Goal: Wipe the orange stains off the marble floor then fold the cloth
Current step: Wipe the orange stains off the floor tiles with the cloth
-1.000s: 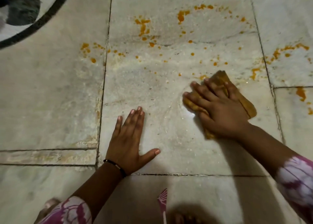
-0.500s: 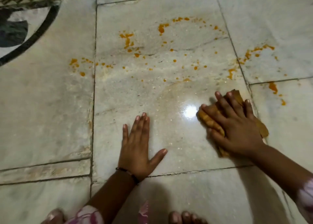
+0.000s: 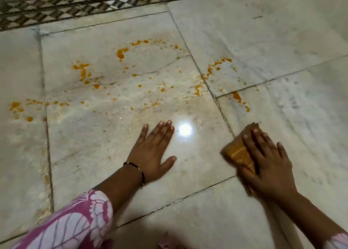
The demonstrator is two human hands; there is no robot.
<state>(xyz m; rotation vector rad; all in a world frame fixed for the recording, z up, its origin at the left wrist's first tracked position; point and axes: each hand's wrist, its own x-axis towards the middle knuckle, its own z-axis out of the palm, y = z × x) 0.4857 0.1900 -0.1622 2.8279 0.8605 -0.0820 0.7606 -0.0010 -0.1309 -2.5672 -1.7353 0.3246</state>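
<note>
The marble floor (image 3: 263, 41) of pale slabs with dark joints fills the view; a patterned mosaic border (image 3: 75, 5) runs along its far edge. Orange stains (image 3: 82, 71) lie scattered in an arc across the far half of the central slab and onto the neighbouring slabs left and right. A bright light reflection (image 3: 185, 129) sits on the glossy near part of the central slab. The left hand (image 3: 152, 150) is released, palm flat on the floor, fingers together, a thin dark bracelet (image 3: 138, 170) at the wrist above a pink-and-white patterned sleeve (image 3: 75, 224). The right hand (image 3: 267, 165) presses flat, fingers spread, on the orange-brown cloth (image 3: 236, 152), which lies bunched on the floor over the joint at the slab's right edge, near the stains but apart from them.
</note>
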